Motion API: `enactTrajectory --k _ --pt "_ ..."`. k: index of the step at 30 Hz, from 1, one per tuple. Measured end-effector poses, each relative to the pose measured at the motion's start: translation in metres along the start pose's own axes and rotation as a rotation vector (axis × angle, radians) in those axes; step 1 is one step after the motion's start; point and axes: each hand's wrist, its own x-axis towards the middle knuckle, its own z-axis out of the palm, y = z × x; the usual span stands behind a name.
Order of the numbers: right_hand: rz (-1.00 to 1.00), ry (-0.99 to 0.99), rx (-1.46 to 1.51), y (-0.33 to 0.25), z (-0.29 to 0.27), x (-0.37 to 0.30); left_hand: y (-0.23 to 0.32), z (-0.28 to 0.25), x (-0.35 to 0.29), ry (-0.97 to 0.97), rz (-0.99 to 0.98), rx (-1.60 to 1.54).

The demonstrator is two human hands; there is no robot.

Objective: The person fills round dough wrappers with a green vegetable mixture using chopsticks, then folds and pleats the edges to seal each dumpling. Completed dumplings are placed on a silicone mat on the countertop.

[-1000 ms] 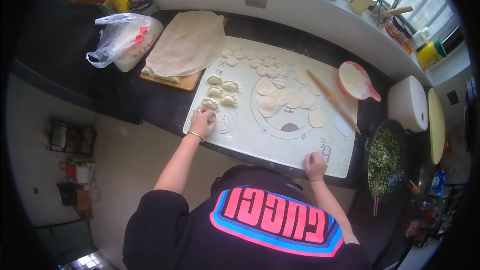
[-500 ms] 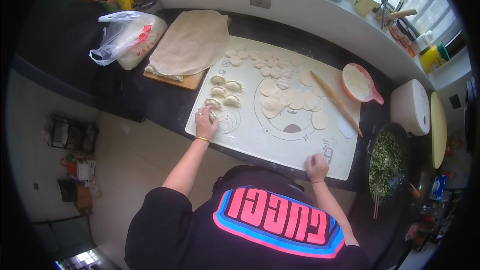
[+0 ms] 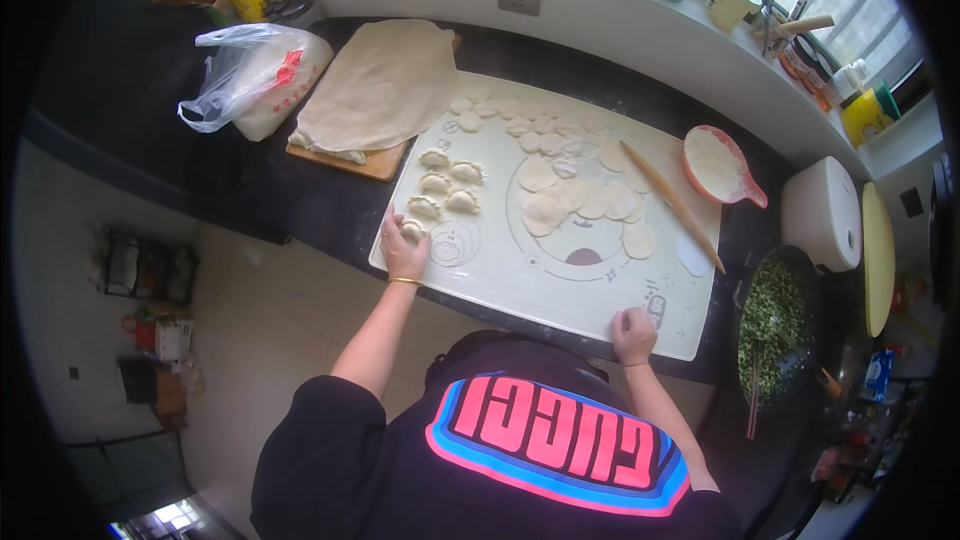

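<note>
Mat (image 3: 490, 278) left: five dumplings (image 3: 462, 201) folded, sixth (image 3: 413, 230) within my left hand's (image 3: 405, 255) parted fingers | mat near-right: right hand (image 3: 634, 336) curled (can't tell grips) | mat middle: wrappers (image 3: 545, 213) unfilled

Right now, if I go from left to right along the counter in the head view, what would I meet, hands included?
Plastic bag → left hand at a dumpling → pair of further dumplings → right hand → red bowl → white appliance → yellow disc. Overlapping things are left out.

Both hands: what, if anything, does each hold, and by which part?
Left hand: around a dumpling, at its sides; whether gripped, unclear. Right hand: curled; cannot tell.
</note>
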Motion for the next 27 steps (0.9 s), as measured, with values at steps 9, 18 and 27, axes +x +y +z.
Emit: enactTrajectory --k 9,18,27 --pt "0.009 0.002 0.012 -0.001 -0.001 -0.001 0.081 0.048 -0.003 -0.118 0.523 0.054" --pt "0.189 -0.162 0.134 -0.008 -0.021 0.005 0.157 0.117 0.023 -0.541 -0.140 0.160" --pt "0.377 -0.184 0.247 -0.009 -0.061 -0.006 0.153 0.129 0.026 -0.586 -0.093 0.225"
